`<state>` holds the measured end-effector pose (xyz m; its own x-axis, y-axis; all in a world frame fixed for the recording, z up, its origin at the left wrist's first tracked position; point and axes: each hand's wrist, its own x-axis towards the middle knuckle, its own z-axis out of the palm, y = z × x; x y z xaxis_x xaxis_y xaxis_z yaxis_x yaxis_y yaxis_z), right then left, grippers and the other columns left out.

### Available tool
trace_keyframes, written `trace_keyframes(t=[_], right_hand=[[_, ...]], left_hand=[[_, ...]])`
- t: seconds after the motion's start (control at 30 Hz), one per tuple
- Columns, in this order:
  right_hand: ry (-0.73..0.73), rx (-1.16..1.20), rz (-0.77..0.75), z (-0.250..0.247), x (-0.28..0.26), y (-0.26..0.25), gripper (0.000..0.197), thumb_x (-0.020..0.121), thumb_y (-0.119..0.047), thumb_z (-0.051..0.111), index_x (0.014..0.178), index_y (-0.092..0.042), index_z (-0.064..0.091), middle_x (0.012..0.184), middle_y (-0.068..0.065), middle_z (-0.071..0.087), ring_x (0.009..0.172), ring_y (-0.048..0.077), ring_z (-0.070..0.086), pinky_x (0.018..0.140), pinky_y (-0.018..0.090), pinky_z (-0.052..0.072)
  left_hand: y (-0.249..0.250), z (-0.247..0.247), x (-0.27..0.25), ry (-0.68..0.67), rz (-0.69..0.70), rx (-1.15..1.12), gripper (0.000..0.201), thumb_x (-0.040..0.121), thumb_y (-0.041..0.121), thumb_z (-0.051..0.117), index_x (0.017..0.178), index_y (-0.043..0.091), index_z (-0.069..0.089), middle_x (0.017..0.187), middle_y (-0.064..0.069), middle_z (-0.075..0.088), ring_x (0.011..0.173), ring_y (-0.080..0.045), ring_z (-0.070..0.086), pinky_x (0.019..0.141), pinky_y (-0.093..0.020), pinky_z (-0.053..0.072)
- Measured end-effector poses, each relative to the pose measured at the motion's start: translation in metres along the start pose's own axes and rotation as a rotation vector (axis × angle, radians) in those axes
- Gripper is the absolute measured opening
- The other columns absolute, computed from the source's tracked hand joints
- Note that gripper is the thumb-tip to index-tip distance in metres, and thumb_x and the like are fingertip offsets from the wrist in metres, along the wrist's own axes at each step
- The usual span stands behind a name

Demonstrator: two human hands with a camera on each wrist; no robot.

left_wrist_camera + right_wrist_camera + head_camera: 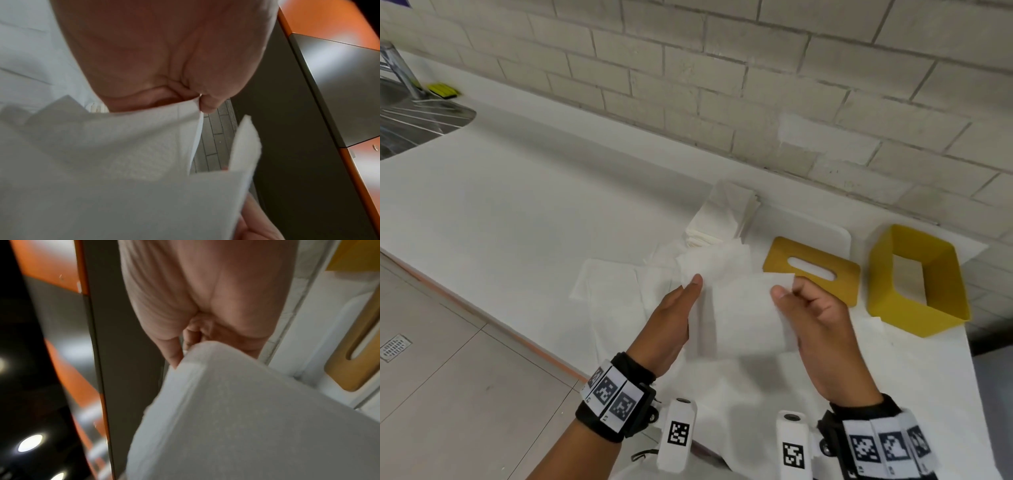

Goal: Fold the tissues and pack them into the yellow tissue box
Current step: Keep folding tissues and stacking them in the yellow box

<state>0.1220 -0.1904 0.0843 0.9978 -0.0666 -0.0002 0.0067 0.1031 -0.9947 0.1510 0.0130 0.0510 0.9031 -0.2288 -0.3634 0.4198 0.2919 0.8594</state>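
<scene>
Head view: at lower centre, the left hand [671,322] and right hand [815,318] pinch opposite edges of a white paper tissue [743,308]. The open yellow tissue box [917,277] stands at right on the white counter [517,205], its flat slotted yellow lid [815,270] beside it.

Left wrist: thumb and fingers [209,104] pinch the tissue's edge.

Right wrist: fingers [174,356] curl over the tissue's top.

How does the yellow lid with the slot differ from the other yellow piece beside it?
The yellow lid lies flat on the counter, a thin plate with a long oval slot. The yellow box body stands up as an open, tall-walled frame, to the lid's right. Neither is touched by the hands. Both share the same yellow and rounded corners.
</scene>
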Motion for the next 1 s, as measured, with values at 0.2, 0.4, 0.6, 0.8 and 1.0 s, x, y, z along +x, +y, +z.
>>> trace_keyframes(t=[0.2, 0.4, 0.6, 0.8, 1.0], right_hand=[[0.142, -0.051, -0.034, 0.026, 0.004, 0.006, 0.029, 0.093, -0.022, 0.072, 0.119, -0.034, 0.065, 0.073, 0.007, 0.048, 0.073, 0.014, 0.049, 0.074, 0.018, 0.046], [0.22, 0.02, 0.013, 0.031, 0.001, 0.006, 0.026, 0.093, -0.024, 0.071, 0.119, -0.024, 0.068, 0.1, 0.009, 0.076, 0.099, 0.017, 0.071, 0.099, 0.035, 0.053], [0.269, 0.171, 0.089, 0.032, -0.008, 0.005, 0.032, 0.094, -0.017, 0.069, 0.125, -0.013, 0.066, 0.112, 0.007, 0.076, 0.115, 0.024, 0.069, 0.106, 0.035, 0.05], [0.247, 0.149, 0.111, 0.029, -0.015, 0.007, 0.029, 0.093, -0.017, 0.071, 0.121, -0.012, 0.067, 0.109, 0.012, 0.076, 0.107, 0.025, 0.071, 0.101, 0.037, 0.053], [0.216, 0.088, 0.078, 0.024, -0.018, 0.009, 0.02, 0.092, -0.013, 0.072, 0.111, -0.016, 0.068, 0.086, 0.009, 0.066, 0.084, 0.018, 0.062, 0.082, 0.029, 0.049]], left_hand=[[-0.002, 0.007, -0.009, -0.095, 0.036, -0.075, 0.059, 0.092, 0.045, 0.052, 0.14, 0.011, 0.06, 0.135, -0.008, 0.069, 0.129, -0.021, 0.063, 0.115, -0.041, 0.043], [-0.009, 0.01, -0.017, -0.134, 0.061, -0.187, 0.043, 0.085, 0.029, 0.053, 0.121, 0.01, 0.068, 0.115, -0.005, 0.078, 0.108, -0.015, 0.074, 0.087, -0.025, 0.06], [-0.016, 0.014, -0.024, -0.165, 0.037, -0.183, 0.029, 0.091, 0.021, 0.059, 0.106, 0.022, 0.083, 0.124, -0.007, 0.075, 0.116, -0.02, 0.07, 0.095, -0.032, 0.059], [-0.019, 0.015, -0.028, -0.164, 0.025, -0.173, 0.035, 0.084, 0.027, 0.055, 0.104, 0.022, 0.084, 0.121, -0.009, 0.075, 0.114, -0.02, 0.07, 0.099, -0.035, 0.055], [-0.018, 0.01, -0.034, -0.136, 0.002, -0.18, 0.029, 0.086, 0.022, 0.061, 0.103, 0.018, 0.084, 0.118, -0.009, 0.076, 0.109, -0.02, 0.073, 0.089, -0.031, 0.06]])
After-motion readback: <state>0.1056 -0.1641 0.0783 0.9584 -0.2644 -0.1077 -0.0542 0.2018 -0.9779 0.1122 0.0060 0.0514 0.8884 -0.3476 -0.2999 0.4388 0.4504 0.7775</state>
